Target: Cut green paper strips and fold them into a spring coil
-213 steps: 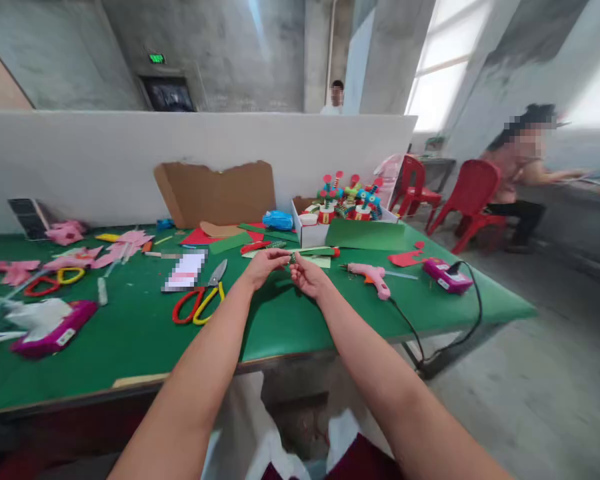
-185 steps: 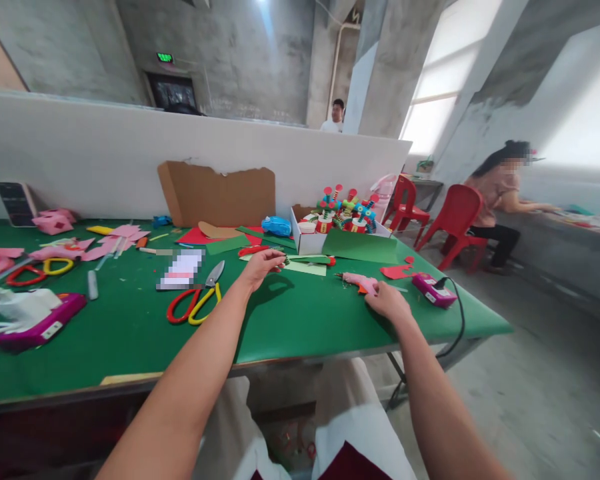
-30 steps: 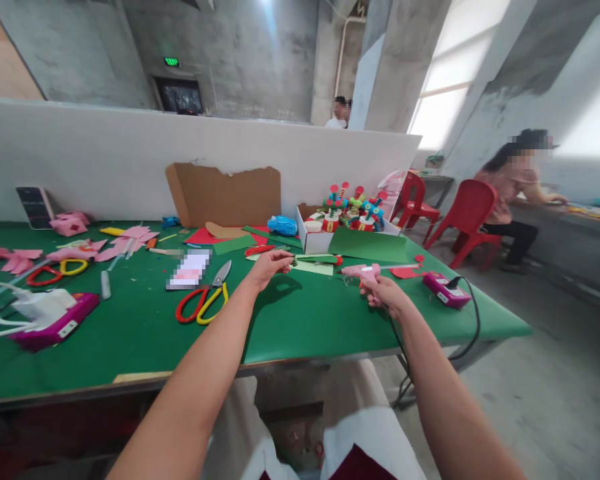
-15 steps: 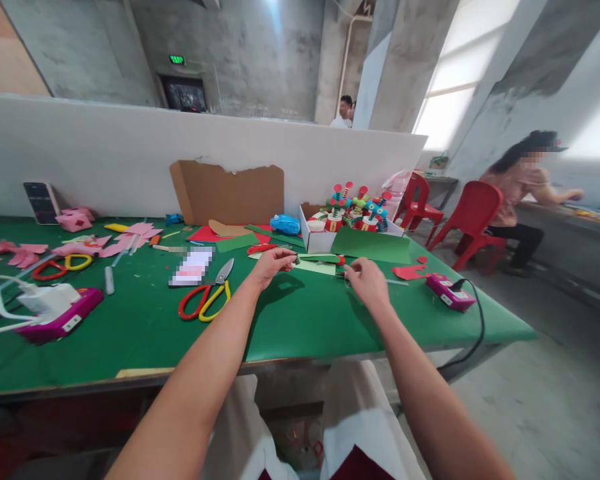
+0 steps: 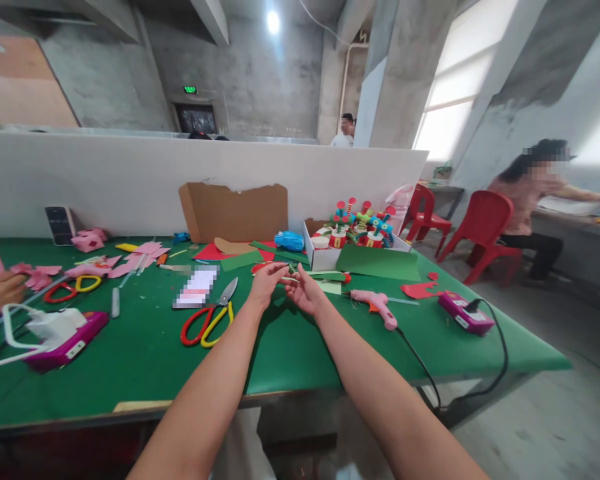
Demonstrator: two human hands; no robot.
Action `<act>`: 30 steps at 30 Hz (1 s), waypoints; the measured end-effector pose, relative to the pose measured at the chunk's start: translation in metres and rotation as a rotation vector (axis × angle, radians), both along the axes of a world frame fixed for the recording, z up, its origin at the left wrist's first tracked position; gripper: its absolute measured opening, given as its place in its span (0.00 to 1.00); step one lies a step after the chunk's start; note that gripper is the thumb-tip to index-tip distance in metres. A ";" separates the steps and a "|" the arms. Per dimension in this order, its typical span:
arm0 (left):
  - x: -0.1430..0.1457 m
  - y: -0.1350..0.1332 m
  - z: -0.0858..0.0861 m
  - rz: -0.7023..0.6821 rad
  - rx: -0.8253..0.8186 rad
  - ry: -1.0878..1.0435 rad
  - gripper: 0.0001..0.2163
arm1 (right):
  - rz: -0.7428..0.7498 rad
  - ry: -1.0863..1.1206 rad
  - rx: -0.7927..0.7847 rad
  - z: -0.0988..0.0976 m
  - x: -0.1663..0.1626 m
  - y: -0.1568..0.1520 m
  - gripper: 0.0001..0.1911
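Over the green table, my left hand (image 5: pixel 269 285) is closed in a pinch on a small green paper spring (image 5: pixel 293 267), seen only in part between the fingertips. My right hand (image 5: pixel 304 291) meets it from the other side, its thumb and fingers closed on the same piece. Just behind the fingers lie green paper strips (image 5: pixel 325 275) and part of a red-handled tool. To the right of my right hand a pink glue gun (image 5: pixel 375 303) rests on the table. Left of my left hand are large scissors (image 5: pixel 214 317) with one red and one yellow handle.
A white box (image 5: pixel 325 260) holds several colourful paper figures. Purple power strips (image 5: pixel 467 313) sit at both sides, with cords. A phone (image 5: pixel 197 287), pink paper scraps (image 5: pixel 143 257) and a cardboard piece (image 5: pixel 237 213) are behind. Another person's hand (image 5: pixel 3 293) is at far left.
My right hand has let go of the glue gun, now lying on the table, and moved left to join my left hand at the paper spring. The view has tilted up slightly.
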State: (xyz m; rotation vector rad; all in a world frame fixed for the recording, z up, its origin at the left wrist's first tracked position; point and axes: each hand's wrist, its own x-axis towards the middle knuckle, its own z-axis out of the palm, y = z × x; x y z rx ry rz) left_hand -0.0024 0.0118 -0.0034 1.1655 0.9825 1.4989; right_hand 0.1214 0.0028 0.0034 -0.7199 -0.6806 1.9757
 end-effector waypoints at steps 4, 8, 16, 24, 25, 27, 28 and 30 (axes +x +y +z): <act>0.002 -0.001 0.000 -0.022 -0.044 0.008 0.21 | 0.034 0.013 0.017 -0.009 0.002 -0.001 0.21; 0.003 -0.004 0.000 -0.030 -0.089 -0.014 0.21 | 0.045 0.057 -0.008 -0.010 0.002 -0.005 0.20; 0.005 -0.003 0.011 -0.042 -0.115 -0.030 0.18 | -0.007 0.189 -0.126 0.005 0.004 -0.002 0.20; 0.011 0.007 0.009 -0.087 -0.193 -0.026 0.18 | -0.036 0.194 -0.169 0.001 0.011 0.011 0.17; 0.013 0.006 0.005 -0.086 -0.196 -0.034 0.19 | -0.042 0.199 -0.182 -0.002 0.012 0.010 0.18; 0.014 0.003 -0.001 -0.086 -0.186 -0.051 0.18 | -0.049 0.216 -0.202 -0.005 0.013 0.009 0.18; 0.014 0.002 -0.003 -0.086 -0.177 -0.054 0.18 | -0.050 0.224 -0.210 -0.006 0.013 0.009 0.17; 0.013 0.000 -0.006 -0.084 -0.163 -0.048 0.17 | -0.056 0.235 -0.229 -0.007 0.012 0.008 0.16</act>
